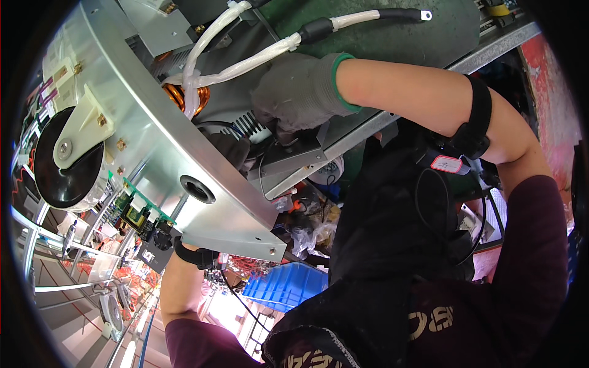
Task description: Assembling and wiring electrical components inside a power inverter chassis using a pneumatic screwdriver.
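Note:
My right hand (297, 95), in a grey glove with a green cuff, reaches into the open metal housing. Its fingers bend down beside a finned heatsink (248, 126) and a dark metal bracket (294, 158); what they grip is hidden. My left forearm (183, 285) passes behind the large silver metal panel (172, 150). Past the panel's edge, part of my dark-gloved left hand (232, 150) shows close to the bracket and a thin black wire; its fingers are mostly hidden. Above the right hand run thick white-sleeved cables (257, 64), one ending in a metal lug (426, 15).
A copper coil (199, 98) sits by the cables. The panel carries a black disc (67, 159) under a cream bracket and a green circuit board (138, 211). A metal rail (343, 144) edges the green work surface (392, 43). Below are a blue crate (288, 285) and plastic bags (313, 236).

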